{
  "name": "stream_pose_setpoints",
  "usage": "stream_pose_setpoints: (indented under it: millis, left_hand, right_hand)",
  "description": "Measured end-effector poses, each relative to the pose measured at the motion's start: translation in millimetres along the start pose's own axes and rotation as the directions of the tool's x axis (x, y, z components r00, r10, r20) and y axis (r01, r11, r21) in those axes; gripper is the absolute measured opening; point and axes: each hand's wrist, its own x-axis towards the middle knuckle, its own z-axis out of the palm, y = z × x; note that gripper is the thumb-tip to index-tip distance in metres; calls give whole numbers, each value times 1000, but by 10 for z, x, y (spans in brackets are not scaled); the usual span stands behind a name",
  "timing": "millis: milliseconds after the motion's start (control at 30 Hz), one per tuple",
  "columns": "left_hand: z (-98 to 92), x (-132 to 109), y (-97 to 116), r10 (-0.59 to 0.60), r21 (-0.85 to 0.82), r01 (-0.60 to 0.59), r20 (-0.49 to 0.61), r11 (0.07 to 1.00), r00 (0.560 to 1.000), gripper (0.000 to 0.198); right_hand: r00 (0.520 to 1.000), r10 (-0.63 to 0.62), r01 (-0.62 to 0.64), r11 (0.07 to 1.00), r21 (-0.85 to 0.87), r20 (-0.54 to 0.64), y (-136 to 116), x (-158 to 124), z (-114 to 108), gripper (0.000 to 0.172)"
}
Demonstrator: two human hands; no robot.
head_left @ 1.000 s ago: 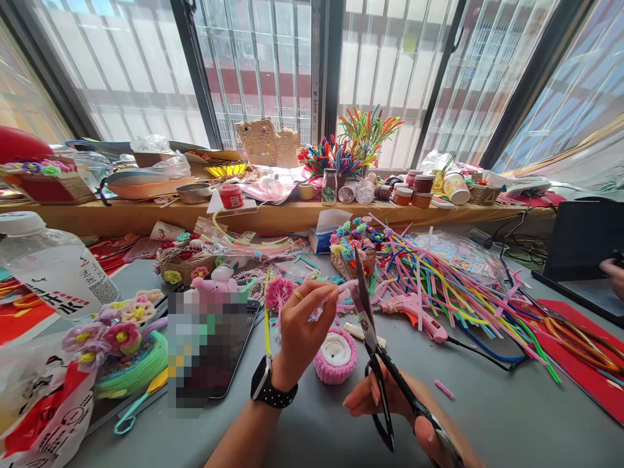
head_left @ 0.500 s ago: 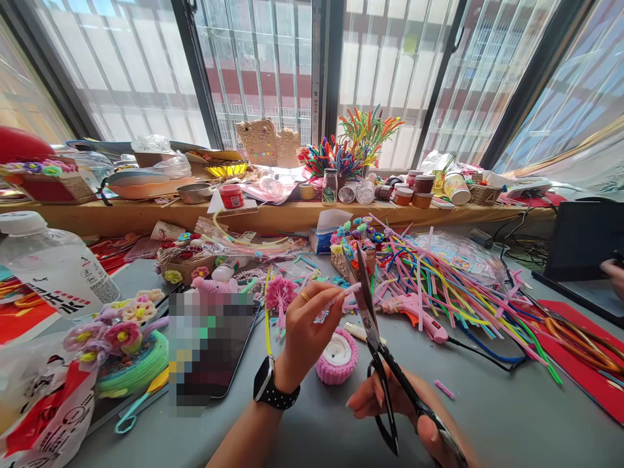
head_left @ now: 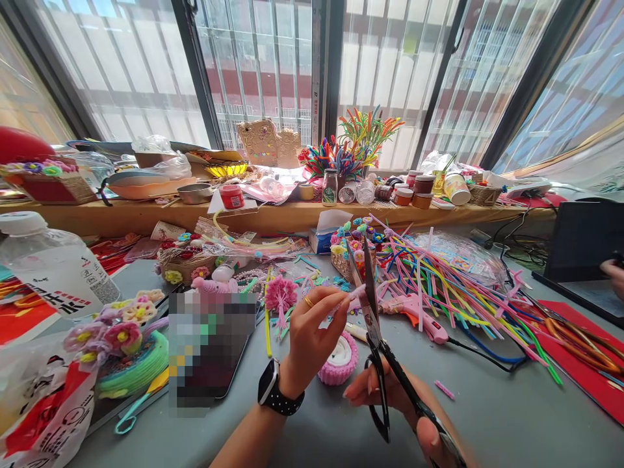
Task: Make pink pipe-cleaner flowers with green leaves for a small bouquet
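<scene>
Between the thumb and fingers of my left hand (head_left: 316, 335) is a short pale pink fuzzy stem (head_left: 357, 292). Its end lies between the parted blades of the black-handled scissors (head_left: 374, 325). My right hand (head_left: 407, 403) is closed round the scissor handles, with the blades pointing up and away. Below my left fingers, a pink fuzzy ring with a white centre (head_left: 338, 361) sits on the grey table (head_left: 492, 416), partly covered by that hand. A small pink cut piece (head_left: 444, 389) lies right of my right hand.
A pink glue gun (head_left: 424, 318) and a pile of coloured stems (head_left: 458, 292) lie right of centre. At the left are a dark tablet (head_left: 229, 357), fuzzy flowers (head_left: 121, 335) and a plastic bottle (head_left: 58, 266). Another person's hand (head_left: 613, 273) shows at the right edge.
My left hand has moved slightly right with the pink stem. The scissors have shifted a little right at the blades, and their lower handle loop has moved up and left.
</scene>
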Motion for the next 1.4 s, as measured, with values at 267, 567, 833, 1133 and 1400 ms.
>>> stream_pose_setpoints:
  millis: [267,567,833,1133,1400]
  left_hand:
    - [2,-45,18,7,1,-7,7,1000,1000,19]
    - [-6,-16,-1,-15,39,16,-25,999,1000,18]
    - [9,-26,7,-61,36,63,-52,997,997,16]
    - [16,-18,8,-69,30,70,-38,997,997,17]
    - [12,3,29,-62,38,63,-21,997,998,15]
  right_hand:
    - [999,33,-33,999,-13,25,195,49,-76,84]
    - [996,84,-85,996,4,16,185,47,-45,81]
    - [998,40,-42,998,48,50,292,106,-132,86]
    - [1000,-21,20,996,92,4,107,65,-35,72]
    - [999,21,-21,1000,17,-31,-112,71,28,65]
